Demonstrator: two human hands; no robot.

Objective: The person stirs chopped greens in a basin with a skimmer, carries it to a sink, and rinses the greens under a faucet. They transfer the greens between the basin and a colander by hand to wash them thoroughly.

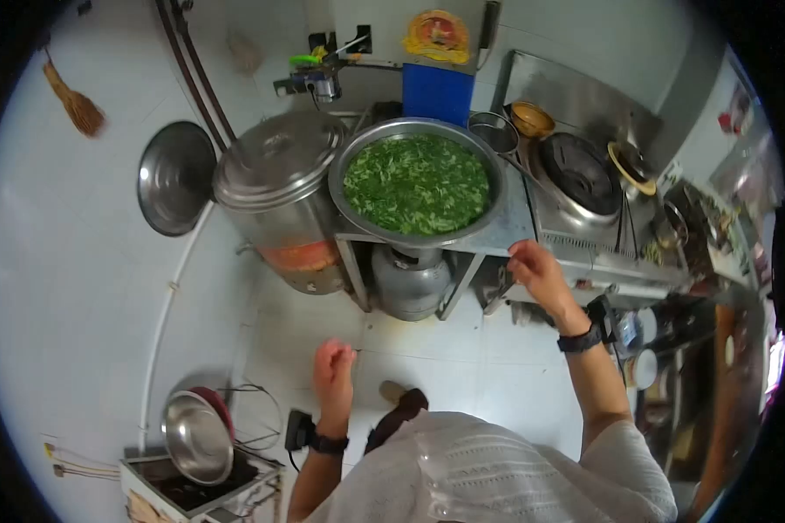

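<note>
Metal, wide and round, the basin (414,239) in the head view sits on the surface (513,220), between the lidded pot (279,179) and the stove (624,247). Leafy greens (416,185) cover what it holds, hiding its floor; how deep they go cannot be told. The right hand (536,275) is near the surface's front edge, below and to the right of the basin, fingers loosely bent and partly open, with nothing seen in its grasp. The left hand (333,370) is well apart from the basin, lower down over the floor (497,370), its fingers curled (blurred, so I cannot tell how far open it is or whether it has hold of anything small). Under the surface, the basin hides the top of a gas cylinder (410,283). The dark edge of the view crowds the items at far right, hard to make out.
</note>
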